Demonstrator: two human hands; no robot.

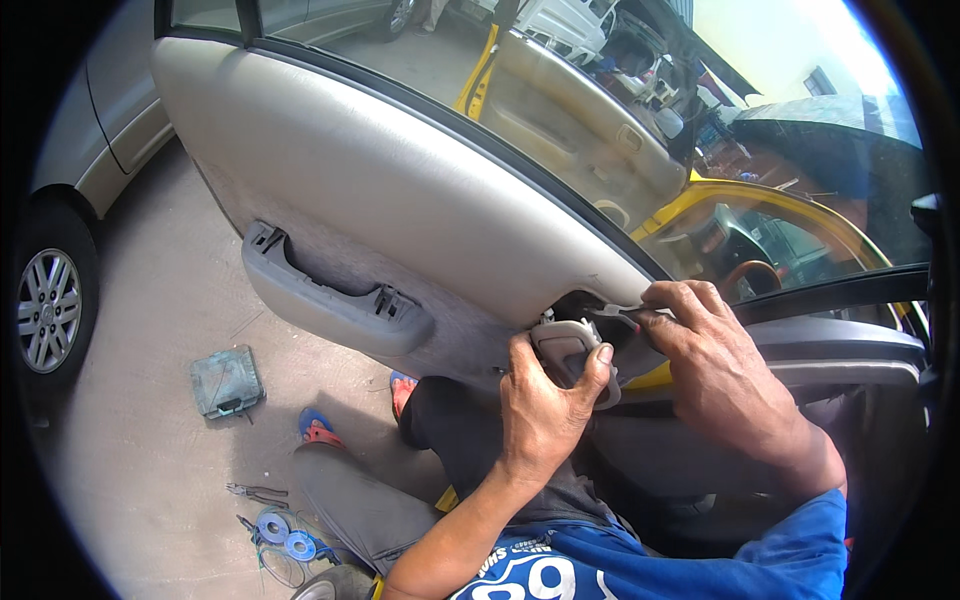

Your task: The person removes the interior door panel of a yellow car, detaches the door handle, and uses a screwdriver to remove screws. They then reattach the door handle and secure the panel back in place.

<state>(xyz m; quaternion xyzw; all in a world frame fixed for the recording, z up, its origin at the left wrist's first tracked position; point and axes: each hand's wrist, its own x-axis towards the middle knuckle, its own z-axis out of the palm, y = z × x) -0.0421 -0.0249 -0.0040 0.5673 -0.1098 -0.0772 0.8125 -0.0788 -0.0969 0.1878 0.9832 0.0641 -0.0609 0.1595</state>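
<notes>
My left hand (545,415) grips a grey inside door handle (570,340), thumb on its near side. The handle is pulled out of a dark opening (580,302) in the door panel (380,150) and sits tilted in front of it. My right hand (715,365) is closed around a slim tool (640,318) with a dark grip. The tool's pale tip points left at the handle's upper edge; its exact kind is hidden by my fingers.
A grey armrest (335,308) with open cutouts juts from the panel. On the ground are a worn teal case (228,382), pliers (257,492) and blue spools (285,535) with wire. Another car's wheel (50,310) stands at left. The door window (560,140) lies beyond the panel.
</notes>
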